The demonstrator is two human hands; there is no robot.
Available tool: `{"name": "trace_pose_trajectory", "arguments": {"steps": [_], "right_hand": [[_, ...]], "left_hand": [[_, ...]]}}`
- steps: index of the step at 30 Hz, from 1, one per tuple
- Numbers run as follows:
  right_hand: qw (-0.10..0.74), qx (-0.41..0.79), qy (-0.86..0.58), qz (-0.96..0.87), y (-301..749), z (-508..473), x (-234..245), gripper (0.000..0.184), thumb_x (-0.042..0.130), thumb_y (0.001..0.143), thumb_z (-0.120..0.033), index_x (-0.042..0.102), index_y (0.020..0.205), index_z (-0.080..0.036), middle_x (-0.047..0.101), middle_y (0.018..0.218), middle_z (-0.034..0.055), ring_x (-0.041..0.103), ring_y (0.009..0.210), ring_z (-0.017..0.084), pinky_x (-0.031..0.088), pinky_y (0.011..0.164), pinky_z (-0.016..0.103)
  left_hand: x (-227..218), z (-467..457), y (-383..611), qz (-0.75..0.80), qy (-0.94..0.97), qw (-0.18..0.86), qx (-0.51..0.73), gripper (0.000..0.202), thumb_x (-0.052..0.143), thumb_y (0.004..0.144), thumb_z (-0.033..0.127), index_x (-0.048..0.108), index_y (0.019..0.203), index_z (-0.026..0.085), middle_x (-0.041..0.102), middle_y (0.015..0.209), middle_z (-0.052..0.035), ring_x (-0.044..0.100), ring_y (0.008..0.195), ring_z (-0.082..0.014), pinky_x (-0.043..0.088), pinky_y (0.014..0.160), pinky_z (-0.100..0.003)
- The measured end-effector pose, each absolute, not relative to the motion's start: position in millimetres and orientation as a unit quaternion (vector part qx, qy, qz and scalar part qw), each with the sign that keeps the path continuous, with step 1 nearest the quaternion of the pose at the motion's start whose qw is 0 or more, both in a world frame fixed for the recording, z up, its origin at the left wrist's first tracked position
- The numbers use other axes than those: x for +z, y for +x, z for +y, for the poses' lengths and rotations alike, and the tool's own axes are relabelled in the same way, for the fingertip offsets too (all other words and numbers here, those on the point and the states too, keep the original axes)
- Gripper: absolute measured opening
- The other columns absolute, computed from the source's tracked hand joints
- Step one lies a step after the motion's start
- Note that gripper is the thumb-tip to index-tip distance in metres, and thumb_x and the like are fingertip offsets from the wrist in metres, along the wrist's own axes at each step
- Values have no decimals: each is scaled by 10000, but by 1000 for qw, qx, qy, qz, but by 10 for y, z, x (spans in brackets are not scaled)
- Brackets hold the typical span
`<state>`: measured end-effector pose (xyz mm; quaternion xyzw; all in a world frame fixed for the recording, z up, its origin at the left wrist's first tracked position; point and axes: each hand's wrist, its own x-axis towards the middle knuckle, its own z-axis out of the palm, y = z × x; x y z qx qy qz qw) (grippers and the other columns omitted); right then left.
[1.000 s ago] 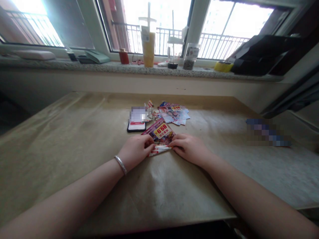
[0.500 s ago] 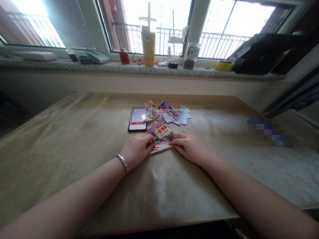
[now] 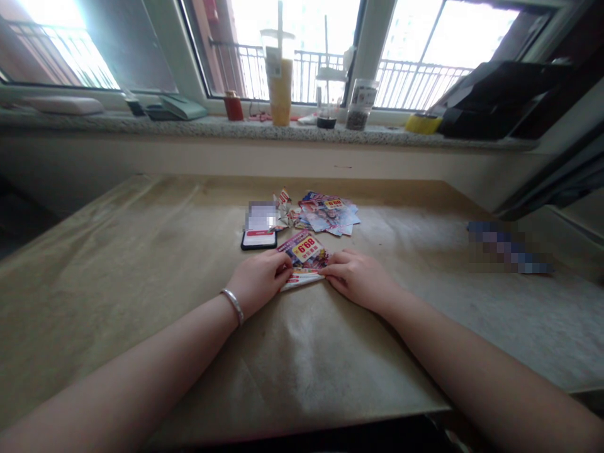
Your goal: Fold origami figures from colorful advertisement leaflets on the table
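Observation:
A printed paper sheet (image 3: 306,250), purple with a yellow price label, lies on the table between my hands. Its near edge is folded over, showing a white and red strip. My left hand (image 3: 260,277), with a silver bangle at the wrist, pinches the left end of the fold. At the other end, the closed fingers of my right hand (image 3: 359,278) grip the fold. Just beyond my left hand lies a phone (image 3: 259,240) with a lit screen. Beside it are folded paper pieces (image 3: 284,217). A fanned pile of printed sheets (image 3: 330,215) lies behind the sheet.
A tan cover spreads over the table (image 3: 141,264). On the right lies a blurred blue strip-like item (image 3: 509,248). Along the stone windowsill (image 3: 198,129) stand a tall cup of yellow drink (image 3: 280,91), a red jar (image 3: 233,107), a clear bottle (image 3: 326,100) and a black bag-like object (image 3: 495,100).
Both hands keep their grip on the folded edge of the paper sheet, with hardly any movement. The whole view has shifted very slightly.

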<state>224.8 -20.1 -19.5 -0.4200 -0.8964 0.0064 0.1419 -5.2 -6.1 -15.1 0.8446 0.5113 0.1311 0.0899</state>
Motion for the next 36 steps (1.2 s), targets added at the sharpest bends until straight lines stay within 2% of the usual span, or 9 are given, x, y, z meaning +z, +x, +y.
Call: {"name": "trace_pose_trajectory", "arguments": {"steps": [5,9,14,19,27,32,36], "right_hand": [[136,9,-423,-896,2236,-207,-184,243,499,884,-233,709,1006,-247,637,922,60,550,837,164,405,725,275],[139,7,-425,-894,2226,-211,-188,239,501,884,-240,715,989,-249,640,919,58,549,850,168,406,738,278],[136,6,-432,-892,2224,-219,-172,249,493,888,-253,717,998,-260,645,919,49,553,838,163,402,713,271],[132,5,-431,-893,2223,-214,-176,258,492,888,-254,709,1026,-271,645,926,46,555,846,162,399,712,272],[134,2,-427,-894,2232,-209,-190,265,475,901,-263,711,1020,-266,643,914,45,552,843,158,388,719,271],[111,-25,-430,-896,2220,-227,-163,265,469,902,-284,710,1012,-280,630,876,44,538,807,160,367,670,274],[95,-46,-428,-897,2210,-236,-144,277,450,910,-292,703,1024,-290,624,859,44,529,801,166,351,645,278]], "left_hand": [[-169,-66,-48,522,836,82,148,186,515,844,336,628,937,222,606,941,-20,574,740,-146,420,622,-249],[-191,-68,-56,492,853,59,165,180,516,857,311,671,870,222,582,1002,-30,578,789,-138,435,670,-243],[-124,-121,-75,442,890,10,113,304,432,915,337,697,825,219,624,891,-27,578,774,-146,423,646,-253],[-81,-164,-103,407,907,-29,102,316,409,925,359,707,946,257,635,914,-34,573,843,-169,428,683,-267],[-111,-144,-117,400,910,-32,107,314,401,930,347,699,980,264,636,909,-35,572,844,-172,445,705,-276],[-112,-146,-107,390,915,-41,95,310,392,932,325,690,972,247,618,871,-49,568,850,-200,475,718,-315],[-115,-160,-87,365,924,-61,91,288,398,933,295,662,1034,240,607,865,-60,565,835,-199,492,732,-328]]}}
